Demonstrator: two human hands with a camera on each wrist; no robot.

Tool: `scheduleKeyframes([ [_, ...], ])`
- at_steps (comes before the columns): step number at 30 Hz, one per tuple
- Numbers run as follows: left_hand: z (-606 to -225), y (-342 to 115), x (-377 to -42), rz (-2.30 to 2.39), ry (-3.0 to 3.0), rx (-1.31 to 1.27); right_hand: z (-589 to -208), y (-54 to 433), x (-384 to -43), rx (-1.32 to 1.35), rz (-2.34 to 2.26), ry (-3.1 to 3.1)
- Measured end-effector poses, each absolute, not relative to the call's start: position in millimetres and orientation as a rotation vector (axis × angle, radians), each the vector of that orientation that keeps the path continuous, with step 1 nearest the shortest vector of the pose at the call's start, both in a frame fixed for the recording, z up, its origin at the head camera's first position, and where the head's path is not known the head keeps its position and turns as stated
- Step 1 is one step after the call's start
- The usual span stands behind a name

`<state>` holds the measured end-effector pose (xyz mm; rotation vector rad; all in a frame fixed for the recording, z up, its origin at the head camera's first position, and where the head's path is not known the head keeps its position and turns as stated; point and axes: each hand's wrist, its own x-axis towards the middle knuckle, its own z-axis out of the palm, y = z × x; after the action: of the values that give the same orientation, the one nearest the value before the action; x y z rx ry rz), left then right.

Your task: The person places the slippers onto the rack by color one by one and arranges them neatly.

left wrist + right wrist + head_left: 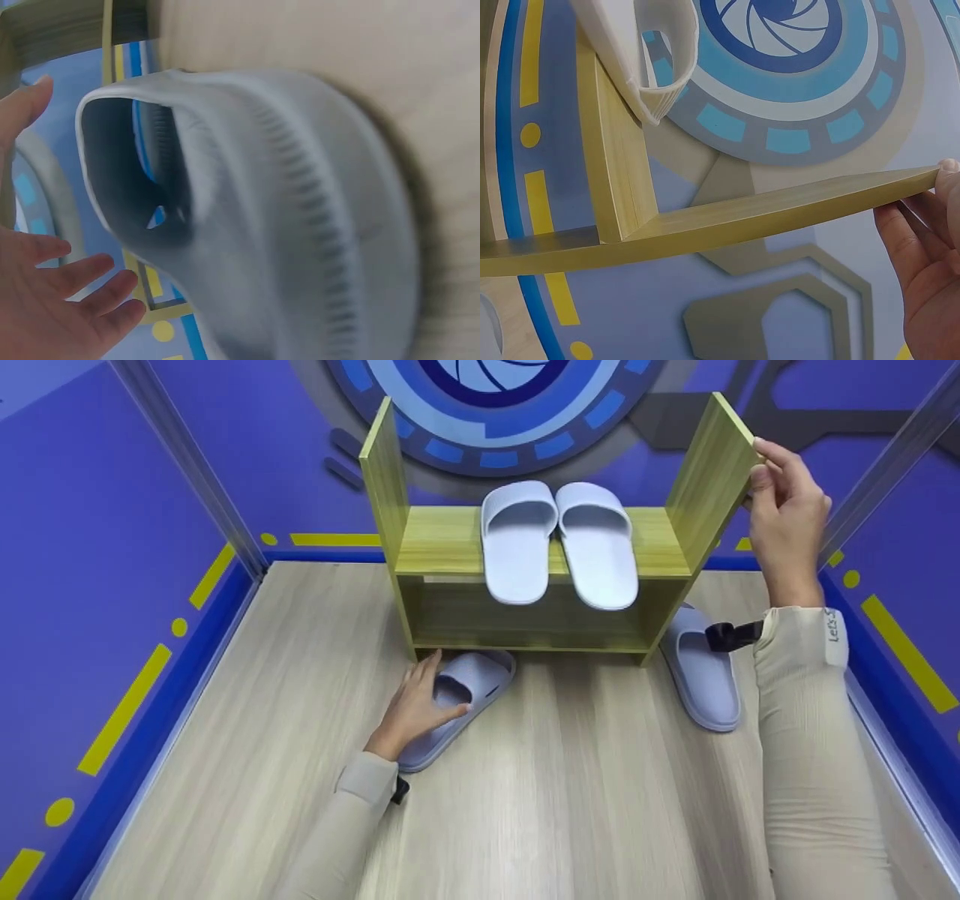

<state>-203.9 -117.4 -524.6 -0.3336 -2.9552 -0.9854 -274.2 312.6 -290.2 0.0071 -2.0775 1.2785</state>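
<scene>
A small wooden shoe rack (536, 649) stands against the back wall, with a pair of white slippers (517, 562) on its upper shelf, toes toward the wall. My right hand (789, 514) pinches the top front edge of the rack's right side panel (780, 206) between thumb and fingers. Over a grey slipper (480, 675) on the floor at the rack's front left, my left hand (416, 701) is spread, thumb apart from the fingers. In the left wrist view a gap shows between the left hand (60, 300) and that slipper (300, 210).
Another grey slipper (709, 682) lies on the floor by the rack's right side, partly behind a black wrist camera (733, 637). Blue-purple panels with yellow marks (124, 709) wall in the wood-look floor (570, 810) on the left, back and right.
</scene>
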Motion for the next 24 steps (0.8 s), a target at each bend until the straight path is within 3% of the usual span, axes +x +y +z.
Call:
scheduleKeyframes([
  [24,-546.3,-123.6,-193.5,-0.950,-3.038,-0.357,-292.1,313.5,-276.0,0.018,1.257,-2.064],
])
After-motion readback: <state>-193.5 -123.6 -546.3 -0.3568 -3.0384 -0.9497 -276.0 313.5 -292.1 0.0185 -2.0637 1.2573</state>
